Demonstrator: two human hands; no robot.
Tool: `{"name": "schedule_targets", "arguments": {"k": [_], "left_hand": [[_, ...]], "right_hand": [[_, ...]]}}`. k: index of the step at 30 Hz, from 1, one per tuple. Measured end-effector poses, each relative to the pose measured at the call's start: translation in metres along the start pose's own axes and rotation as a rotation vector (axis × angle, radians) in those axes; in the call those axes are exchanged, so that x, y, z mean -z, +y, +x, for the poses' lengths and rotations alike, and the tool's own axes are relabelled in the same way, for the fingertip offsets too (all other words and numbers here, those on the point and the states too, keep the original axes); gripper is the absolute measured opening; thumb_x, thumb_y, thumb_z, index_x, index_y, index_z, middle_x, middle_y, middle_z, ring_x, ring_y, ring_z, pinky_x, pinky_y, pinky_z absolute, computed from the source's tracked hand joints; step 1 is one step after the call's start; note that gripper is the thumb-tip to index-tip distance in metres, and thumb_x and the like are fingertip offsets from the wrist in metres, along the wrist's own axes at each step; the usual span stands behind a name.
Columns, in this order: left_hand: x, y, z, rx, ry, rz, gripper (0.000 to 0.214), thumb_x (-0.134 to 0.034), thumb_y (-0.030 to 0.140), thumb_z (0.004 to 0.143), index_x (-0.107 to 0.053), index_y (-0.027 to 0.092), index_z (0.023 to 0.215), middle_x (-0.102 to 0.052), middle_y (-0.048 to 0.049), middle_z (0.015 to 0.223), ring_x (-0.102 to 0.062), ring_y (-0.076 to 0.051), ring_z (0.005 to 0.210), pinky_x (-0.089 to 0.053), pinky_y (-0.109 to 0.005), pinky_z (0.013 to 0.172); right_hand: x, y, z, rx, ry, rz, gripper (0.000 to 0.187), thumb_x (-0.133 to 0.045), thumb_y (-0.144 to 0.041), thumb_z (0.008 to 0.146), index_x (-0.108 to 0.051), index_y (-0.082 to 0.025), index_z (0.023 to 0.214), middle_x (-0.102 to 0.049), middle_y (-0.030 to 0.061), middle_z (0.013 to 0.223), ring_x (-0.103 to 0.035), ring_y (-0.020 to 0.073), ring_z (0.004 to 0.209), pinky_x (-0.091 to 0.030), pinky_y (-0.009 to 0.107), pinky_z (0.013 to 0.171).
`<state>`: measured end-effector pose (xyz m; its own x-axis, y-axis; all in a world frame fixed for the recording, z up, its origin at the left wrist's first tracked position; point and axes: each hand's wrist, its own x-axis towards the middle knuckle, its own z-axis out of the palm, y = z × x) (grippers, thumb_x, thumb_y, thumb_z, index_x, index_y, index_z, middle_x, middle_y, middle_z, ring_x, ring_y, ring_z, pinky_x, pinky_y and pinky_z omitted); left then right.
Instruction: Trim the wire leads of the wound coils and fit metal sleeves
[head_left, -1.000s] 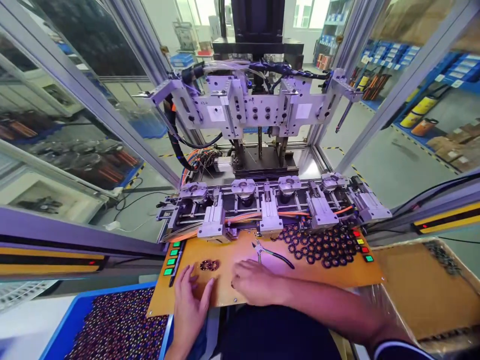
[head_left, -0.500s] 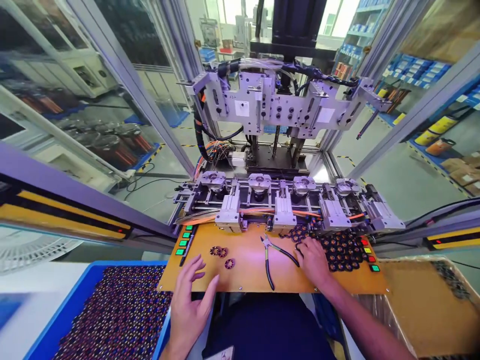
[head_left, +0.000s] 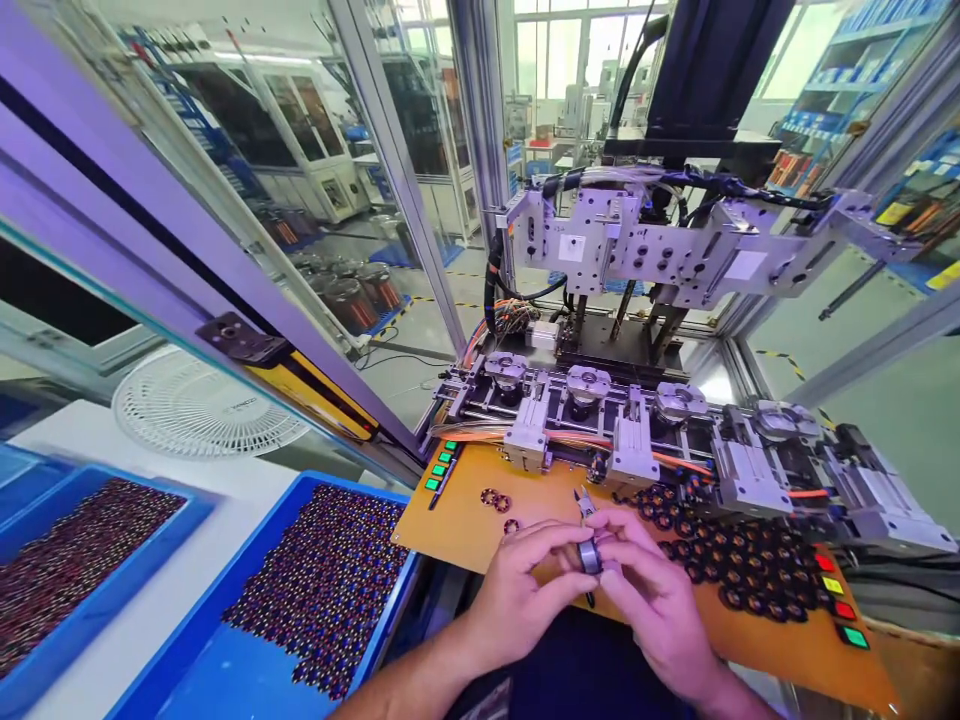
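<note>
My left hand (head_left: 521, 590) and my right hand (head_left: 654, 592) meet over the front of the orange work board. Between their fingertips they pinch a small dark ring-shaped part (head_left: 589, 556) with a grey metal rim; its far side is hidden by my fingers. Just behind the fingers show the jaws of a pair of cutting pliers (head_left: 583, 500), the handles mostly covered by my hands. To the left lie loose copper-coloured rings, one ring (head_left: 489, 496) touching another, with a third close to my left hand. Many black-rimmed ring parts (head_left: 772, 572) cover the board's right side.
Beyond the orange board (head_left: 457, 525) stands a metal fixture row (head_left: 589, 385) under an overhead machine plate (head_left: 660, 240). Blue trays, including a near tray (head_left: 255, 660), hold many ring parts at left. A white fan (head_left: 210, 400) and lit buttons (head_left: 853, 637) flank the board.
My view has swung left. My right hand has left the black-rimmed parts and come to my left hand, which has closed; both now hold one ring-shaped part.
</note>
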<state>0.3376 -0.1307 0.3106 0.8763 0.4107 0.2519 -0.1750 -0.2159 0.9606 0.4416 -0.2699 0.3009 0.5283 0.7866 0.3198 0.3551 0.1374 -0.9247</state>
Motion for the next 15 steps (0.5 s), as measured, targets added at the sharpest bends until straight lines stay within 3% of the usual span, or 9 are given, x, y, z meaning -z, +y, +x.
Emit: {"name": "schedule_targets", "arguments": {"k": [3,7,10,15], "left_hand": [[0.008,0.000,0.000,-0.180,0.064,0.122,0.027,-0.074,0.012,0.079,-0.073,0.018,0.105,-0.076,-0.0094,0.095,-0.072,-0.021,0.089,-0.058,-0.030,0.080],[0.016,-0.002,0.000,-0.238,0.177,0.152,0.031,-0.080,0.016,0.075,-0.072,0.021,0.105,-0.077,-0.0072,0.094,-0.073,-0.020,0.087,-0.059,-0.029,0.080],[0.022,-0.006,-0.001,-0.322,0.198,0.201,0.029,-0.074,0.012,0.080,-0.071,0.022,0.107,-0.077,-0.0079,0.097,-0.073,-0.019,0.089,-0.060,-0.030,0.081],[0.034,-0.009,-0.003,-0.244,0.319,0.231,0.036,-0.081,0.025,0.074,-0.070,0.021,0.109,-0.075,-0.0072,0.091,-0.072,-0.019,0.080,-0.061,-0.029,0.073]], "right_hand": [[0.000,0.000,0.010,-0.044,-0.049,0.041,0.010,-0.058,-0.025,0.096,-0.067,-0.027,0.094,-0.058,0.0042,0.116,-0.056,0.0174,0.112,-0.046,0.028,0.098],[-0.003,-0.002,0.023,-0.048,-0.114,0.050,0.010,-0.058,-0.025,0.095,-0.068,-0.027,0.093,-0.059,0.0037,0.112,-0.058,0.0158,0.108,-0.046,0.025,0.095],[-0.007,-0.004,0.033,-0.047,-0.170,0.049,0.011,-0.058,-0.026,0.095,-0.069,-0.026,0.093,-0.060,0.0044,0.109,-0.059,0.0162,0.104,-0.048,0.025,0.092],[-0.016,-0.001,0.050,-0.024,-0.206,0.009,0.014,-0.059,-0.031,0.094,-0.071,-0.026,0.087,-0.062,0.0067,0.107,-0.063,0.0192,0.101,-0.053,0.028,0.087]]}}
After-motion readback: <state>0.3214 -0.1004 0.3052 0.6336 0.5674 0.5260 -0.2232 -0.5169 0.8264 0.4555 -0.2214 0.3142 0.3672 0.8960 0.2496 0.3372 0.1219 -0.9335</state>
